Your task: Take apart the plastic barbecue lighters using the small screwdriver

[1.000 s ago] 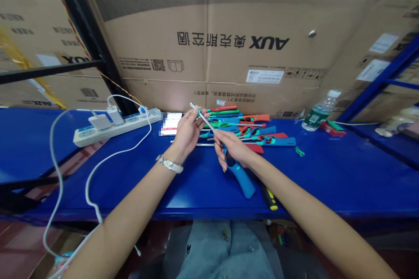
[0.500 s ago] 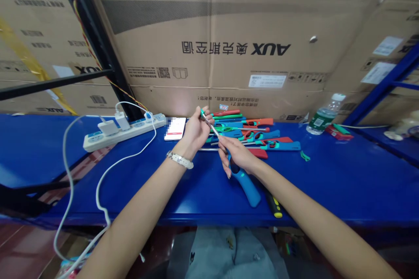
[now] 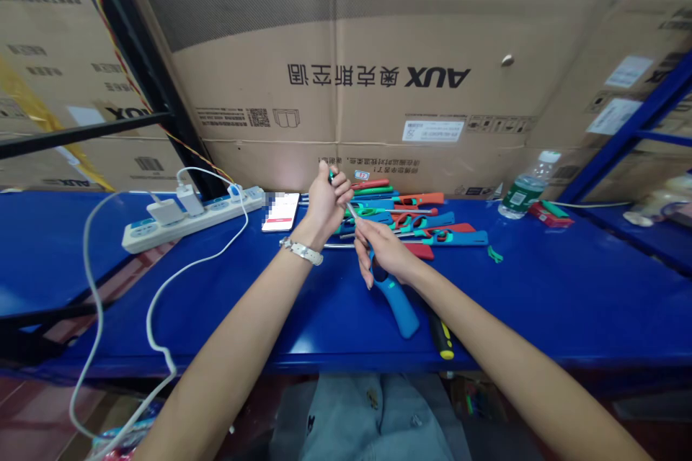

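Observation:
A blue long-nosed gas lighter (image 3: 398, 306) hangs slantwise in front of me, its handle toward me and its metal tube pointing up and left. My right hand (image 3: 385, 246) pinches the tube just ahead of the handle. Around the far end of the tube my left hand (image 3: 326, 200) is curled, and a bit of green shows at the tip between thumb and fingers. Behind the hands lies a pile of lighters, among them a blue lighter (image 3: 462, 238), an orange lighter (image 3: 424, 199) and a red lighter handle (image 3: 419, 251). The right hand partly covers the pile.
On the blue shelf (image 3: 540, 310) a white power strip (image 3: 202, 214) with chargers and a phone (image 3: 281, 212) lie left. A black-and-yellow tool handle (image 3: 445, 342) is near the front edge. A water bottle (image 3: 523, 191) and green scraps (image 3: 494, 254) are right. Cardboard boxes (image 3: 259, 36) stand behind.
The fingers of my left hand have closed over the lighter's tip; before, they were more open. My right hand keeps its hold on the tube. The whole view has shifted slightly.

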Demonstrator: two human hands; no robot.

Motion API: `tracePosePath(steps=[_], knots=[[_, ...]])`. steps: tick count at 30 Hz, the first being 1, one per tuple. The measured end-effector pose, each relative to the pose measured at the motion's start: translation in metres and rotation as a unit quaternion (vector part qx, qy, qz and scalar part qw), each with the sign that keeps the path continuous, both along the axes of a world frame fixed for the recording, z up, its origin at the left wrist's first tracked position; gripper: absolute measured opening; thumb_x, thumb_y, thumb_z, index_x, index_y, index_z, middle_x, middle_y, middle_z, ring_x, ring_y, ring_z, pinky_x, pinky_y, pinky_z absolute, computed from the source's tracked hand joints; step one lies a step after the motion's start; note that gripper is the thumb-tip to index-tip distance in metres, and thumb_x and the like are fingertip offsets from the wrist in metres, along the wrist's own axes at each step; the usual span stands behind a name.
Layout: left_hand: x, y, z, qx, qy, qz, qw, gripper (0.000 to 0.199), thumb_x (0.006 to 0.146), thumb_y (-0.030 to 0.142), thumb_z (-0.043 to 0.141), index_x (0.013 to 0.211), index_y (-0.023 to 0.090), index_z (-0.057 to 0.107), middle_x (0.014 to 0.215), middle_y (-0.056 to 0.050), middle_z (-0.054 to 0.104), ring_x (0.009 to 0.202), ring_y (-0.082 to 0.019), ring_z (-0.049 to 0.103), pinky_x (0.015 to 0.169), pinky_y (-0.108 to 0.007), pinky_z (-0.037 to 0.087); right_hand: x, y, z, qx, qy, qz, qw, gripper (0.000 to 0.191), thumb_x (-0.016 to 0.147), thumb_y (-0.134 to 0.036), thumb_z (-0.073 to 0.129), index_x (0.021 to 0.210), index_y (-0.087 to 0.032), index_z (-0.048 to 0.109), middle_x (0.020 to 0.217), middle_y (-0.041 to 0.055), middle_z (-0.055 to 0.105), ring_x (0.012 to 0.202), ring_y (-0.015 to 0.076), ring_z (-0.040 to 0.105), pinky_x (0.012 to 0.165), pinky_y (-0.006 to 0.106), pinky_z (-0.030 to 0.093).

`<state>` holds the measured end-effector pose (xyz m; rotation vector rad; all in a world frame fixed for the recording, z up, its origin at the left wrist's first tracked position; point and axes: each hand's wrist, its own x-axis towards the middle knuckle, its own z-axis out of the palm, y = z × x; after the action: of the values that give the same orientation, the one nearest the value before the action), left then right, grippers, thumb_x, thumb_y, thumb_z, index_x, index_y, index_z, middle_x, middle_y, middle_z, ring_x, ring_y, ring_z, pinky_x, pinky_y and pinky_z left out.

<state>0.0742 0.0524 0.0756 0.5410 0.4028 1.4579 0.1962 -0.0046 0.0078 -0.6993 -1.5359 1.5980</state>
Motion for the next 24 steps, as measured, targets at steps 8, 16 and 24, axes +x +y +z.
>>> tracePosePath(steps=[8, 16, 24], knots=[[-0.002, 0.002, -0.002, -0.006, -0.017, 0.053, 0.998, 0.041, 0.109, 0.037, 0.038, 0.072, 0.019, 0.040, 0.053, 0.010, 0.024, 0.037, -0.005, 0.015, 0.035, -0.019, 0.013, -0.008, -0.004, -0.001, -0.007, -0.012, 0.005, 1.000, 0.046, 0.096, -0.066, 0.049, 0.081, -0.025, 0.035, 0.043, -0.0097, 0.052, 0.031, 0.0164, 0.057, 0.029, 0.021, 0.041], [-0.024, 0.025, -0.015, 0.043, 0.053, 0.059, 0.996, 0.038, 0.104, 0.041, 0.051, 0.073, 0.019, 0.046, 0.066, 0.002, 0.051, 0.056, -0.009, 0.048, 0.056, -0.021, 0.041, -0.002, -0.002, 0.001, -0.034, 0.008, 0.003, 0.999, 0.043, 0.097, -0.061, 0.048, 0.078, -0.025, 0.033, 0.042, -0.0090, 0.051, 0.030, 0.0169, 0.055, 0.028, 0.023, 0.041], [-0.062, 0.042, -0.062, 0.263, 0.644, 0.135, 0.706, 0.026, 0.094, 0.040, 0.059, 0.082, 0.018, 0.065, 0.080, -0.005, 0.062, 0.082, -0.022, 0.056, 0.084, -0.035, 0.046, 0.007, 0.004, 0.005, -0.052, 0.022, -0.068, 0.996, 0.040, 0.094, -0.057, 0.052, 0.077, -0.025, 0.036, 0.043, -0.0073, 0.052, 0.030, 0.0178, 0.054, 0.030, 0.027, 0.045]])
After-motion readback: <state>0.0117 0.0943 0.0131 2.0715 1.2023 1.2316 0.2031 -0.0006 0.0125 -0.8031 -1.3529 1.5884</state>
